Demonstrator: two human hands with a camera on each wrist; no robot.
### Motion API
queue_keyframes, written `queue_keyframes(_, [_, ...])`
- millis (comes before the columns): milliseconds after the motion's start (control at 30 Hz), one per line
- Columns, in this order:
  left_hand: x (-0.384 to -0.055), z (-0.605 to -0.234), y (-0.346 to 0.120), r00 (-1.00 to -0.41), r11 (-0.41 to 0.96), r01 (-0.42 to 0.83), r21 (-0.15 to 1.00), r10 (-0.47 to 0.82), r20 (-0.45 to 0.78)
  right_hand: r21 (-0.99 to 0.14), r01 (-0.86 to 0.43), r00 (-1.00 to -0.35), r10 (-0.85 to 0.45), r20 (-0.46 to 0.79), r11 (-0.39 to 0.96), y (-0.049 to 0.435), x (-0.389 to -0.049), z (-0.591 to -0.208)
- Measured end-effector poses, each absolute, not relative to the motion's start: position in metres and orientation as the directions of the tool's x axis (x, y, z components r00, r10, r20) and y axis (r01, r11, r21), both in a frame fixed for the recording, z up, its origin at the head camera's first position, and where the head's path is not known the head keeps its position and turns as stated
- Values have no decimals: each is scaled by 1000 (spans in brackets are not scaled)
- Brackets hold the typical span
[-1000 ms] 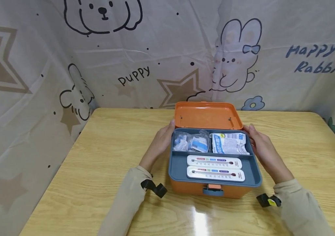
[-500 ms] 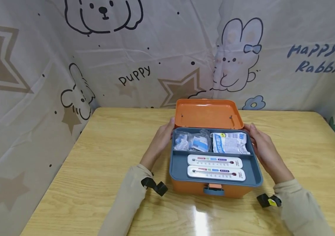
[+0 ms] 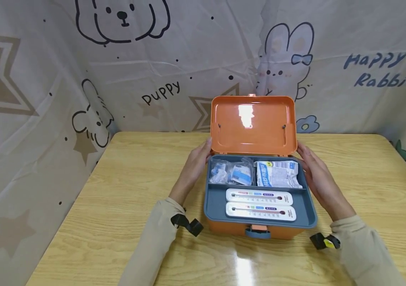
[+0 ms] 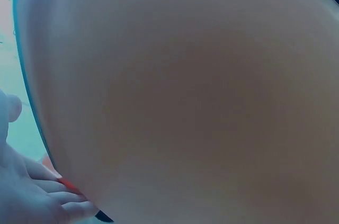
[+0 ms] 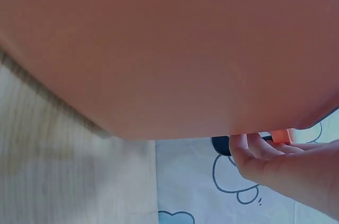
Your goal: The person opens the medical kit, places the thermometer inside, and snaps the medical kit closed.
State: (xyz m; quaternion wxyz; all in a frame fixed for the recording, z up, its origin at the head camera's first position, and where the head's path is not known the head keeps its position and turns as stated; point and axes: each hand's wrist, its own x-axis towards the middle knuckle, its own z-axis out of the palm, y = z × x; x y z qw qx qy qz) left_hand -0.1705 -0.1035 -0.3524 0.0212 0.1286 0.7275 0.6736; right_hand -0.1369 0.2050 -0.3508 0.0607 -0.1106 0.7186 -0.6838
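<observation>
An orange medicine box (image 3: 220, 227) with a blue-grey inner tray (image 3: 217, 208) stands on the table, its orange lid (image 3: 254, 135) raised at the back. My left hand (image 3: 195, 167) is at the box's rear left corner, fingers reaching behind the lid's hinge side. At the opposite rear corner, my right hand (image 3: 317, 174) likewise extends its fingers behind the lid; the fingertips are hidden in the head view. Two white thermometers (image 3: 258, 197) lie in the tray's front section. Behind them sit clear bags with blue-and-white packets (image 3: 240, 174) and a white gauze packet (image 3: 278, 174).
The box rests on a wood-grain table (image 3: 135, 190). A cloth backdrop (image 3: 188, 51) with cartoon drawings hangs behind and to the left. A grey-blue latch (image 3: 258, 232) is on the box front.
The orange lid has swung up from leaning far back to nearly upright. Both hands stay at the rear corners, with the fingers slightly higher; the box and its contents have not moved.
</observation>
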Motion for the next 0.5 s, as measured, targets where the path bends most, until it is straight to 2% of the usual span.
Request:
queue_keyframes(200, [-167,-343,-105,-952,34,229,973,217,216,-990,-127,-962,-249,109,60,200,-138,-343])
queue_keyframes(500, [-163,-332,-107,-959,158,238,958,195,206,-988,-143,-964,-236,125,60,198,-135,-339])
